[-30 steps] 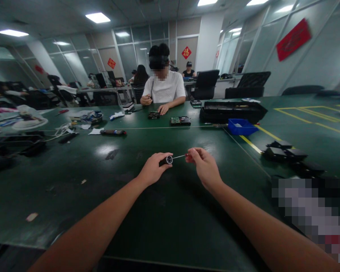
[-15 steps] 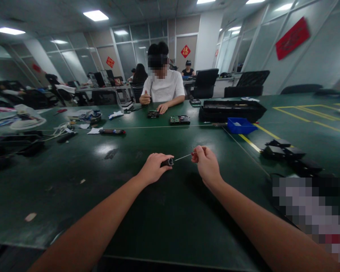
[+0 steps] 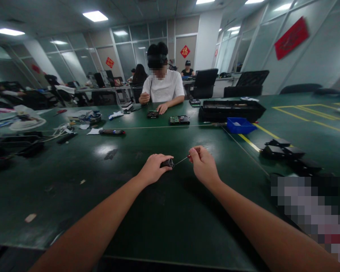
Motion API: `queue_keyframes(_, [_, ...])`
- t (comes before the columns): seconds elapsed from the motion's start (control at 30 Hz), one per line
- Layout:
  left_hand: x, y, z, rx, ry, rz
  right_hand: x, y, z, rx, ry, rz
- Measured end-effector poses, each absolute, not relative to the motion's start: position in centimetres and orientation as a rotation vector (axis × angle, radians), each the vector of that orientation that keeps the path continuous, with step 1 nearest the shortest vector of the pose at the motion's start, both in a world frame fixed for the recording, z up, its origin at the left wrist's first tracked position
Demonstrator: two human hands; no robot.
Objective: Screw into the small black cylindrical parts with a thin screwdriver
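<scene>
Near the middle of the green table, my left hand is closed around a dark cylindrical part with a metal ring at its right end. My right hand, to the right of it, pinches the red handle of a thin screwdriver. The screwdriver's metal shaft slants down to the left, and its tip is at the ringed end of the part. Whether the tip touches the ring is too small to tell.
Across the table a person works over circuit boards. A blue bin and a long black tray are at the back right, black blocks at the right. A dark tool lies at the back left.
My right hand has moved slightly left and tilted the screwdriver more steeply, with its tip lower at the ring. The person opposite has changed the pose of one raised hand.
</scene>
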State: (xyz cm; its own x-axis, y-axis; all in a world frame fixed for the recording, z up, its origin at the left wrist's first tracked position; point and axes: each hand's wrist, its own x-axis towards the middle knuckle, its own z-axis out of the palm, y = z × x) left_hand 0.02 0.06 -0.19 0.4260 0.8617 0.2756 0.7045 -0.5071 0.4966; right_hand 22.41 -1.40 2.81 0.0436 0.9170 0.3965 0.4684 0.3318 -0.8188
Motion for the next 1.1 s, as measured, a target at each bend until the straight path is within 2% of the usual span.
queue_keyframes(0.37, [0.2,-0.7,1.1,1.899,1.36,1.08,22.7,-1.4,2.8,-1.318,-1.563,0.52])
queue_keyframes(0.73, [1.3,-1.4,1.5,2.357,1.411,0.733,22.5,-1.3,2.7,-1.305,-1.58,0.492])
queue_keyframes(0.97, [2.1,-1.4,1.3,2.575,1.593,0.377,22.5,-1.5,2.9,-1.33,-1.571,0.517])
queue_keyframes(1.1, [2.1,-1.2,1.5,2.546,1.564,0.392,22.5,-1.5,2.8,-1.321,-1.575,0.536])
